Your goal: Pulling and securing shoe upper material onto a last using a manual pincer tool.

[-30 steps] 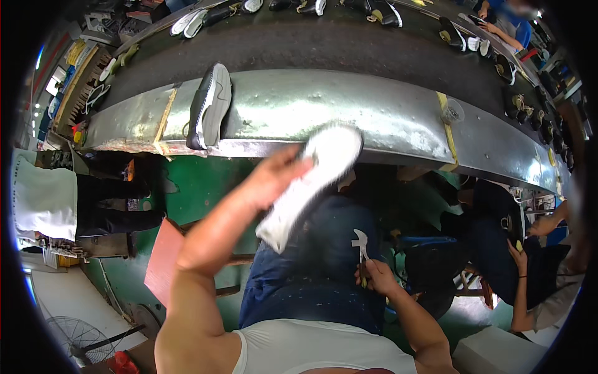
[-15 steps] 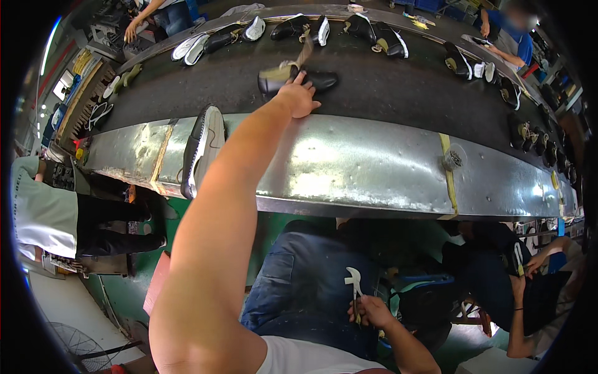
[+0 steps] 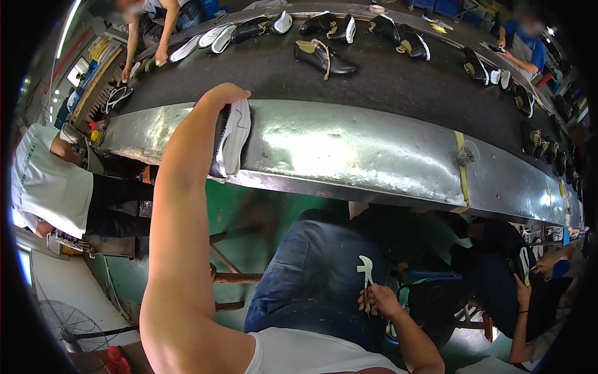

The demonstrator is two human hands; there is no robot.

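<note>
Workshop machinery and a green floor (image 3: pixel 258 218) are surrounding a long dark work surface (image 3: pixel 398 93), whose broad metal edge (image 3: pixel 355 168) is running across in front of the wearer like a near ledge. One co-worker in a white shirt (image 3: pixel 56 181) is standing at the left. Dark and white shoes (image 3: pixel 249 30) are lining the far side, perhaps placed there to stay out of the way. Nearer, a black shoe (image 3: pixel 341 66) is lying apart, a tan cord looping over it. Another shoe (image 3: pixel 238 137) is resting on the metal edge, pale sole turned sideways, likely set there for easy reach. The left hand (image 3: pixel 225 93) is bending over its far end; the fingers are hiding, so whether they are gripping cannot be told. Above the lap, the right hand (image 3: pixel 383 300) is gripping a metal hand tool (image 3: pixel 365 269) by its handles, head pointing outward, probably keeping it ready and clear of the left arm. Beside yellow tape (image 3: pixel 464 187), a small clear cup (image 3: pixel 468 153) is standing.
</note>
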